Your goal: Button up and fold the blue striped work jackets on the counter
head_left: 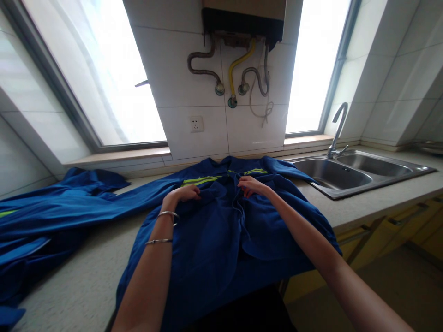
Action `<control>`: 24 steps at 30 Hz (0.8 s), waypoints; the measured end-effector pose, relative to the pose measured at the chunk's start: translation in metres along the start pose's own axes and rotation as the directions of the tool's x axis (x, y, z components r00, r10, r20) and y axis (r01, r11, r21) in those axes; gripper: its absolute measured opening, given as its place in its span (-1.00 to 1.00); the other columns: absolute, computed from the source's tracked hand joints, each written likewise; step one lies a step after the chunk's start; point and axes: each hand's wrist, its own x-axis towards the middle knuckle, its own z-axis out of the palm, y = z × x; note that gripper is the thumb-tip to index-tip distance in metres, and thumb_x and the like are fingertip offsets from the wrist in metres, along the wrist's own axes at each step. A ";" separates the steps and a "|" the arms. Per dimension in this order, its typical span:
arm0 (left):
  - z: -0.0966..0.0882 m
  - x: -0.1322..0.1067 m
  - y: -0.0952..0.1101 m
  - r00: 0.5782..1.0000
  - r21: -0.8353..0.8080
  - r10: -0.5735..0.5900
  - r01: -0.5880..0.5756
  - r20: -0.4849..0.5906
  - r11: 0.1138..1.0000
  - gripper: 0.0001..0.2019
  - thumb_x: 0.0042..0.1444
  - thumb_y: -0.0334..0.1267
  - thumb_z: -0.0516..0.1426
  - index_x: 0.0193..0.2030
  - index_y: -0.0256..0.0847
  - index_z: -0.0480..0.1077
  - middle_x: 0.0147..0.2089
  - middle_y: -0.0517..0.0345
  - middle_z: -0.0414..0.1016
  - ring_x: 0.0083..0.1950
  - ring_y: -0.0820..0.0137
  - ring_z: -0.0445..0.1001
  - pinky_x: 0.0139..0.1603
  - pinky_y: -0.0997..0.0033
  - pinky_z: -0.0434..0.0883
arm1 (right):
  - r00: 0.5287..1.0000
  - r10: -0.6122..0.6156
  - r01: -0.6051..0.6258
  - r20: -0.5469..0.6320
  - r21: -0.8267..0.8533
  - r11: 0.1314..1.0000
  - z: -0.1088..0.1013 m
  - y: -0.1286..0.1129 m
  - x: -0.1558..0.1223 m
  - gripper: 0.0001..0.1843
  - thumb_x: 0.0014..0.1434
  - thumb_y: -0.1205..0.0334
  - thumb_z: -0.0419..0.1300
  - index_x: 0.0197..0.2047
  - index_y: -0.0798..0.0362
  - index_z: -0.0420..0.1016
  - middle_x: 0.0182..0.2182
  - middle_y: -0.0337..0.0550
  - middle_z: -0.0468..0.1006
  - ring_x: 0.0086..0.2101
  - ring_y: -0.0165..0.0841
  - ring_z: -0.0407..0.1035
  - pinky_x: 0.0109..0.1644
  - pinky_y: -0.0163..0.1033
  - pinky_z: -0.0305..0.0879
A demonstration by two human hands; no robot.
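A blue work jacket [204,240] with yellow-green stripes lies spread on the counter, collar towards the wall and hem hanging over the front edge. My left hand [185,192], below two bracelets on the wrist and forearm, is closed on the cloth of the left front panel, just under the stripe. With fingers pinched, my right hand [254,186] grips the other front panel near the centre opening. One sleeve stretches out to the left; the other reaches towards the sink. Parts of the fingertips are hidden in the folds.
More blue clothing [27,230] is heaped on the left of the pale counter [86,272]. A double steel sink [377,182] with a tap [337,133] is at the right. Pipes [231,69] hang below a wall-mounted heater [244,20], above a socket [196,123].
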 end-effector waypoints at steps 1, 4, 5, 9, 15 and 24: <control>-0.001 0.002 0.000 0.998 0.040 0.007 -0.010 0.063 0.999 -0.93 -0.26 -0.32 0.23 -0.57 -0.25 0.43 -0.64 0.27 0.32 -0.57 0.49 0.20 -0.52 0.53 0.14 | 1.000 0.011 -0.010 0.021 -0.037 0.999 0.001 -0.001 -0.001 -0.81 0.05 0.16 0.21 -0.31 0.05 0.29 -0.59 -0.31 0.37 -0.64 -0.35 0.38 -0.60 -0.32 0.30; -0.002 0.007 0.002 0.992 0.155 0.005 -0.025 0.126 0.988 -0.94 -0.16 -0.30 0.18 -0.55 -0.24 0.43 -0.55 0.24 0.40 -0.48 0.45 0.29 -0.44 0.52 0.18 | 0.996 0.050 -0.041 0.068 -0.130 0.991 0.003 -0.004 -0.005 -0.62 0.04 0.03 0.28 -0.23 0.06 0.24 -0.58 -0.31 0.40 -0.62 -0.36 0.39 -0.60 -0.34 0.32; -0.001 0.009 0.001 0.994 0.194 0.009 -0.030 0.109 0.981 -0.93 -0.14 -0.29 0.16 -0.52 -0.23 0.44 -0.51 0.22 0.42 -0.44 0.42 0.33 -0.40 0.52 0.21 | 0.995 0.067 -0.055 0.080 -0.155 0.986 0.004 -0.005 -0.006 -0.56 0.01 -0.01 0.31 -0.21 0.07 0.23 -0.56 -0.30 0.42 -0.62 -0.36 0.40 -0.59 -0.34 0.33; 0.005 0.013 -0.005 0.998 0.282 0.052 -0.058 0.029 0.958 -0.81 -0.04 -0.26 0.14 -0.31 -0.26 0.51 -0.29 0.09 0.53 -0.26 0.35 0.43 -0.21 0.49 0.30 | 0.978 0.156 -0.116 0.138 -0.260 0.959 0.004 -0.008 -0.011 -0.52 -0.02 -0.05 0.35 -0.27 0.12 0.27 -0.54 -0.23 0.47 -0.60 -0.36 0.43 -0.58 -0.34 0.36; 0.010 0.010 0.009 0.991 0.303 0.028 0.013 -0.131 0.953 -0.79 -0.01 -0.17 0.17 -0.27 -0.19 0.54 -0.25 0.05 0.55 -0.22 0.29 0.45 -0.29 0.48 0.26 | 0.936 0.247 -0.148 0.252 -0.357 0.923 0.004 -0.012 -0.016 -0.69 0.07 0.06 0.26 -0.43 0.17 0.40 -0.60 -0.20 0.49 -0.60 -0.35 0.45 -0.58 -0.38 0.34; 0.039 -0.013 0.094 0.954 -0.296 0.256 -0.202 0.157 0.934 -0.52 0.13 0.08 0.04 -0.50 -0.36 0.39 -0.58 0.13 0.35 -0.54 0.49 0.26 -0.48 0.49 0.18 | 0.982 0.098 -0.052 0.164 -0.265 0.963 0.000 -0.007 -0.009 -0.84 0.10 0.24 0.18 -0.45 0.13 0.39 -0.66 -0.31 0.44 -0.67 -0.46 0.34 -0.60 -0.41 0.28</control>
